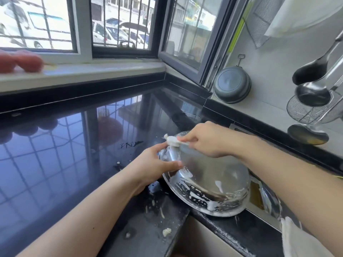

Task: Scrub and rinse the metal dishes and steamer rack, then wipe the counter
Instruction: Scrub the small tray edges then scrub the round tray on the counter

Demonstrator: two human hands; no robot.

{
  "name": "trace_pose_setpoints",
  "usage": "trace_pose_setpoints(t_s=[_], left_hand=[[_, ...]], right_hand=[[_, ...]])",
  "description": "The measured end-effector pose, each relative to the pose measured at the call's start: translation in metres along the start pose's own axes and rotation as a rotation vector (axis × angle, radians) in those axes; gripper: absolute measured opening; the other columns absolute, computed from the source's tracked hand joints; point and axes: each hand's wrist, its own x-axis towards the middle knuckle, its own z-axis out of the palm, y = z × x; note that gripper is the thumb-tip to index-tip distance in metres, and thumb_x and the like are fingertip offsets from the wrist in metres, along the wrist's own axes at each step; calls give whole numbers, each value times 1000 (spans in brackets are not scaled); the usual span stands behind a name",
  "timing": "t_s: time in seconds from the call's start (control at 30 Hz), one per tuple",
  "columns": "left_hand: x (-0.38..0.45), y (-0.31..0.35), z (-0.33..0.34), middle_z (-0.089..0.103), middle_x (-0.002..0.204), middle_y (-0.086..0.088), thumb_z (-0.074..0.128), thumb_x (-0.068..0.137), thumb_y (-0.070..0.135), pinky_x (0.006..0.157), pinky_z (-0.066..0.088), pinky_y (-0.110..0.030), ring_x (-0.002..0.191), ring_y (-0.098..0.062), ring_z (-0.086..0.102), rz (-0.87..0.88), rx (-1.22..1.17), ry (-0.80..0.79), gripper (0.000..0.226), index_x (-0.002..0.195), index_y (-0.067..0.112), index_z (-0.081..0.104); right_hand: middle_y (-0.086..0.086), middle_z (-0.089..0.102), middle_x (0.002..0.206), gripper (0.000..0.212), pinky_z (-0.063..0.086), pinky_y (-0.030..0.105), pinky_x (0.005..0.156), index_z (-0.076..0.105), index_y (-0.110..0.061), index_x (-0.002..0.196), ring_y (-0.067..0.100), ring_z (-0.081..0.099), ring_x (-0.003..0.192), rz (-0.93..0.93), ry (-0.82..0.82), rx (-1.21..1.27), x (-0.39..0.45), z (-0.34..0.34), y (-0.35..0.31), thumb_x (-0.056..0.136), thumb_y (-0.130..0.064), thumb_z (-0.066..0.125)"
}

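nearest us, at the counter's (55,154) front edge, pale food scraps (166,231) lie on the black polished stone. just beyond, at the sink's (259,198) left rim, we see the metal bowl (209,184), a round stainless dish turned upside down and tilted, its shiny curved wall streaked with white foam. our left hand (157,166) grips the bowl's near-left rim, thumb curled over the wall. our right hand (207,140) pinches a small white soapy scrubber (172,140) and presses it on the bowl's upper edge. farther back, the glossy counter mirrors the window bars. at the counter's far right corner a dark round pan (232,88) leans against the tiled wall; ladles (311,84) and a wire skimmer (304,111) hang to its right. on the pale sill at far left sit blurred red rounded things (20,61).
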Motion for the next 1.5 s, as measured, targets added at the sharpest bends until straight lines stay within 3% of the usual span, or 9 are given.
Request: trace_pose_setpoints(t_s=[0.1, 0.27, 0.33, 0.47, 0.57, 0.67, 0.87, 1.0, 1.5], left_hand=[[2, 2, 4, 79, 110, 2, 92, 51, 44, 105, 53, -45, 98, -19, 77, -29, 60, 20, 111, 152, 29, 48], [-11, 17, 11, 79, 98, 14, 74, 82, 32, 95, 57, -33, 87, -6, 75, -22, 291, 95, 51, 131, 41, 61], [-14, 23, 10, 75, 113, 11, 70, 85, 36, 93, 56, -29, 97, -8, 73, -26, 346, 107, 47, 129, 46, 59], [-17, 31, 14, 34, 139, -5, 58, 98, 38, 54, 40, -13, 72, -8, 56, -99, 549, 137, 60, 154, 41, 38], [-15, 26, 20, 33, 131, -7, 52, 98, 44, 88, 48, -31, 111, -29, 58, -113, 666, 180, 59, 153, 31, 36], [-9, 22, 17, 44, 144, -9, 52, 95, 56, 111, 32, -45, 138, -34, 32, -89, 883, 195, 67, 153, 29, 35], [-2, 8, 7, 39, 143, 1, 54, 86, 75, 112, 25, -41, 140, -23, 27, 47, 871, 207, 84, 158, 46, 23], [2, -1, -2, 44, 144, 4, 32, 66, 92, 111, 25, -41, 139, -21, 29, 129, 901, 194, 100, 155, 47, 30], [7, -7, -2, 51, 143, 7, 23, 61, 91, 112, 26, -42, 138, -20, 34, 151, 941, 227, 107, 155, 40, 32]], right_hand=[[7, 61, 135, 51, 51, 37, 92, 48, -59, 139, 31, 60, 114, 163, 57, -62, 16, -5, 24, 101, -26, 43], [4, 65, 126, 46, 52, 39, 92, 48, -54, 143, 28, 62, 106, 50, 36, 24, 7, 10, 10, 104, -30, 42], [5, 64, 131, 45, 52, 40, 93, 47, -57, 142, 31, 63, 110, 59, 67, -25, 8, 7, 11, 104, -34, 42], [8, 58, 140, 47, 51, 43, 98, 45, -56, 142, 36, 57, 121, 150, 61, -61, 12, 3, 19, 104, -30, 41], [9, 58, 139, 47, 50, 44, 98, 44, -55, 145, 38, 57, 119, 113, 29, -42, 10, 10, 12, 105, -30, 39], [12, 54, 136, 51, 51, 43, 92, 41, -56, 146, 39, 57, 117, 101, 41, -89, 10, 13, 5, 105, -27, 38], [5, 62, 123, 48, 54, 40, 88, 47, -57, 142, 29, 64, 102, 36, 34, -5, 11, 15, 0, 104, -28, 41], [9, 56, 133, 46, 50, 43, 96, 48, -54, 140, 38, 57, 118, 180, 69, -108, 11, 13, 28, 102, -28, 38], [9, 58, 137, 45, 50, 40, 95, 52, -51, 141, 37, 59, 116, 73, 65, -51, -3, 18, 20, 103, -31, 41]])
